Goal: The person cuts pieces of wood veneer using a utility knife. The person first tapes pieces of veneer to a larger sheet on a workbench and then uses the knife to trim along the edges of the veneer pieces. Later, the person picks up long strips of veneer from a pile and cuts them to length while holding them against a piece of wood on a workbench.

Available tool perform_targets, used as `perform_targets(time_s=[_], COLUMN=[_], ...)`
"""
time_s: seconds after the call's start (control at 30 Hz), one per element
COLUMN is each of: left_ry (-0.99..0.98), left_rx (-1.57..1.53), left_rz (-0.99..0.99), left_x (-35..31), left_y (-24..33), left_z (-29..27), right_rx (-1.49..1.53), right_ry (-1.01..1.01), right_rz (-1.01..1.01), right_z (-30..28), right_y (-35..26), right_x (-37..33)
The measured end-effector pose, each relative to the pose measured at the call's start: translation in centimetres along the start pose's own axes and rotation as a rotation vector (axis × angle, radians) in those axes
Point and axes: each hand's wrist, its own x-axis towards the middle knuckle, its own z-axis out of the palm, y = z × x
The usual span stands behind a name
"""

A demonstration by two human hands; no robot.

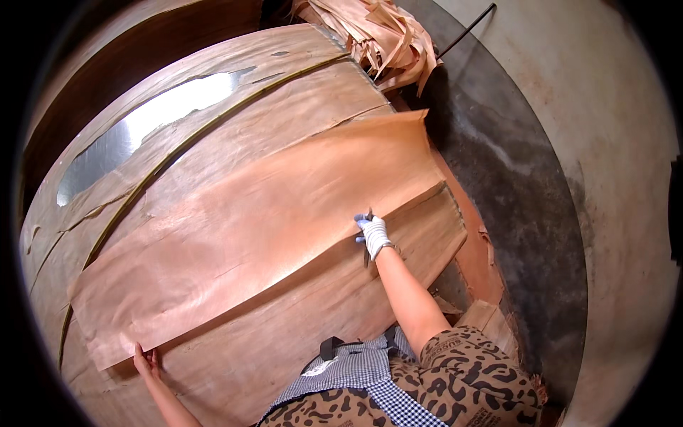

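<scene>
A long, thin orange-brown wood veneer sheet [263, 206] lies slantwise across a broad surface of veneer sheets [284, 320]. Its near edge is slightly raised and casts a shadow. At its lower left corner, my bare left hand [146, 361] pinches the edge, thumb on top and fingers mostly hidden beneath. My right hand [373, 235], in a white glove with bluish fingertips, is closed around a narrow dark tool [366, 256] that looks like a knife. That hand is at the near edge of the sheet, towards its right end.
Beyond the sheet, a thin bent strip [213, 124] runs across the veneer surface. A shiny metallic patch [153, 114] shows through torn veneer. Shredded veneer strips [380, 35] are heaped at the back, beside a dark rod [466, 32]. Dark floor [526, 213] lies to the right.
</scene>
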Motion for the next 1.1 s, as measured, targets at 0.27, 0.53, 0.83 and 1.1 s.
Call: perform_targets(time_s=[0.27, 0.53, 0.83, 1.1], left_ry=[0.082, 0.027, 0.182, 0.345], left_rx=[0.026, 0.219, 0.221, 0.955], left_rz=[-0.051, -0.023, 0.007, 0.654], left_x=[-0.9, -1.4, -2.2, -3.0], left_y=[0.0, -1.0, -0.9, -2.3], left_z=[0.2, 0.9, 0.9, 4.3], right_rx=[0.071, 0.062, 0.180, -0.049], right_ry=[0.092, 0.217, 0.275, 0.392], right_rz=[0.034, -0.014, -0.019, -0.479], right_z=[-2.1, -3.6, -3.8, -7.3], right_y=[1.2, 2.2, 2.5, 4.2], right_x=[-1.8, -1.0, -1.3, 0.2])
